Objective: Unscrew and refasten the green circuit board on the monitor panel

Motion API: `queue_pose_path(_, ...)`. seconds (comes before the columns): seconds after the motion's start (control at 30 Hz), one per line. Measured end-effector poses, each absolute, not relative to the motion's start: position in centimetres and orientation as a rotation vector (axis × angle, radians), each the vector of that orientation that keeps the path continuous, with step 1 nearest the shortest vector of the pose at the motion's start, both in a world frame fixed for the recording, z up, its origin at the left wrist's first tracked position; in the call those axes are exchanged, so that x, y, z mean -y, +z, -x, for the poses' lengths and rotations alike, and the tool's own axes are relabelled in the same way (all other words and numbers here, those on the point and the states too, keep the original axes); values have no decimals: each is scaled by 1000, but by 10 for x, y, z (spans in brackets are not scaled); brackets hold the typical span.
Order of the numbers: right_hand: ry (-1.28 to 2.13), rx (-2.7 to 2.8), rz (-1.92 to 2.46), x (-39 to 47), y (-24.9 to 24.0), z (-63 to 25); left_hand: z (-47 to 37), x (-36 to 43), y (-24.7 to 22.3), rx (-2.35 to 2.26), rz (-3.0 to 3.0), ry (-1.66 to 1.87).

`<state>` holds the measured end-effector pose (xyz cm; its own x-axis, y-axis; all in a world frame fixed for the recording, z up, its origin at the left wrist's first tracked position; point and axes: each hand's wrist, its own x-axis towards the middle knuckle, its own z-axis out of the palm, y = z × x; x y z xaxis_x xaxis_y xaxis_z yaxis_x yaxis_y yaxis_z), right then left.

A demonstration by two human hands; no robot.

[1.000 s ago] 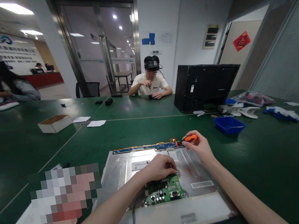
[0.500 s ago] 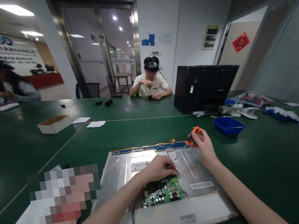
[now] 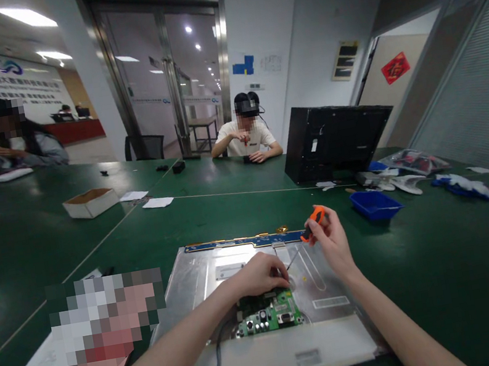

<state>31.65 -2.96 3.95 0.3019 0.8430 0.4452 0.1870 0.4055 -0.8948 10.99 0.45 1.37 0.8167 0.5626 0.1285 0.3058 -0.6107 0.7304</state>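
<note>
We have a metal panel (image 3: pixel 336 283) lying flat on the green table (image 3: pixel 465 271), its back uncovered, with a green circuit board (image 3: pixel 271 317) sitting in the middle of it and a blue strip board (image 3: pixel 231 244) along its far edge. Our right hand (image 3: pixel 332 237) grips the orange and black handle of a screwdriver (image 3: pixel 315 221), its shaft slanting down towards the board's upper edge. Our left hand (image 3: pixel 264 272) rests there with its fingers curled, just beside the screwdriver's tip; it covers that edge, so we cannot tell whether it pinches anything or whether the tip meets a screw. We judge the work to be partway: the panel's back is laid bare, the board is on it, a grey cable (image 3: pixel 217 362) trails beside it, and the fastening at that edge seems unfinished.
</note>
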Motion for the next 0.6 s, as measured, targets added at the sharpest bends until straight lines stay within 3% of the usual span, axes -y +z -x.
queue_pose_path(0.23, 196, 1543, 1185, 56, 44, -300, -107, -9, 12, -563, -2188, 429)
queue_pose_path(0.6, 163, 1666, 1169, 58, 41, -289, -107, -10, 11, -583, -2137, 417)
